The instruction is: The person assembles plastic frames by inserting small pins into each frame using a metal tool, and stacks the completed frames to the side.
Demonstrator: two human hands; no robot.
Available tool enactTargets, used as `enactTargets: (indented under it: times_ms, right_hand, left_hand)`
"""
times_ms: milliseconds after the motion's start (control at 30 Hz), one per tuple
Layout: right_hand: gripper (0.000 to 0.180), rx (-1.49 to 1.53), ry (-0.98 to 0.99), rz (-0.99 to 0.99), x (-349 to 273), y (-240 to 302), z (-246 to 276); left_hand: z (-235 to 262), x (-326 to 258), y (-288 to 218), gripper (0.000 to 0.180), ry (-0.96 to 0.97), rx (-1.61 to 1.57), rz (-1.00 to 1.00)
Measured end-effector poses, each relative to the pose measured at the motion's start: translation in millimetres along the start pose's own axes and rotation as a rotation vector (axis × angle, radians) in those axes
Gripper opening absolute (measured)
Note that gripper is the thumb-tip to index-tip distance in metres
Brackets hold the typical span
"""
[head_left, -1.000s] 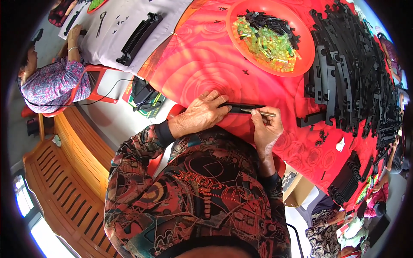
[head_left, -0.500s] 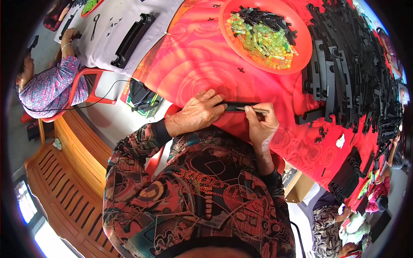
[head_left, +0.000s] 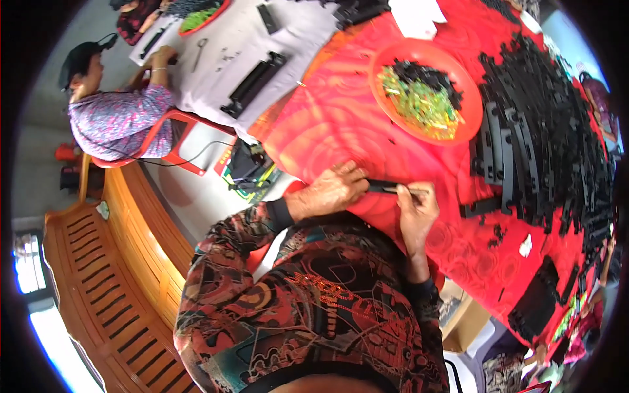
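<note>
My left hand (head_left: 333, 190) grips the left end of a slim black plastic strip (head_left: 381, 186) at the near edge of the red-covered table. My right hand (head_left: 419, 208) pinches a thin, light-coloured tool (head_left: 415, 190), perhaps tweezers, its tip against the strip's right part. Beyond them stands an orange-red bowl (head_left: 474, 110) of small clear yellow-green pieces (head_left: 414, 98) and small black pieces (head_left: 429, 72). To the right lies a large heap of black plastic strips (head_left: 540, 131). Blur hides the detail where tool and strip meet.
White paper (head_left: 417, 18) lies at the far edge. A long black part (head_left: 254, 85) rests on the grey-covered table at left, where a co-worker (head_left: 121, 121) sits. A wooden bench (head_left: 118, 288) stands at lower left; a cardboard box (head_left: 468, 324) is at right below the table.
The whole view has shifted, so the scene sits lower and further right, and the white paper has come into view. Both hands keep their hold on the strip and tool.
</note>
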State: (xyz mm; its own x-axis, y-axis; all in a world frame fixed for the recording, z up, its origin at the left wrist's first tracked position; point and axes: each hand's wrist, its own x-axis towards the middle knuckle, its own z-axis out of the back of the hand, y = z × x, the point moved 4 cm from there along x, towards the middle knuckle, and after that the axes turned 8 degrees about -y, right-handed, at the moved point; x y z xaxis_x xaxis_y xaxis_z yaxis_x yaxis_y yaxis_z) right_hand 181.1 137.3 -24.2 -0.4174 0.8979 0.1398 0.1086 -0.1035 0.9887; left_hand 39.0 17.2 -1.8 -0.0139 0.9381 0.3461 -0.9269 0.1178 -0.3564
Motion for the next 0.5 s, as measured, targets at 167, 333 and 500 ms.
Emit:
enactTargets:
  times_ms: [167,333,500]
  right_hand:
    - [0.017,0.037,-0.205,0.006,-7.4,15.6,32.4]
    - [0.015,0.124,-0.286,0.065,-0.4,17.6,47.4]
    - [0.014,0.220,-0.235,-0.065,-2.0,-10.4,36.0]
  left_hand:
    - [20.9,-17.6,3.0,0.015,-0.101,0.046,0.101]
    - [75.0,-36.0,41.6,0.014,-0.412,0.229,0.264]
    - [104.5,-44.9,115.4,0.016,-0.590,0.565,0.451]
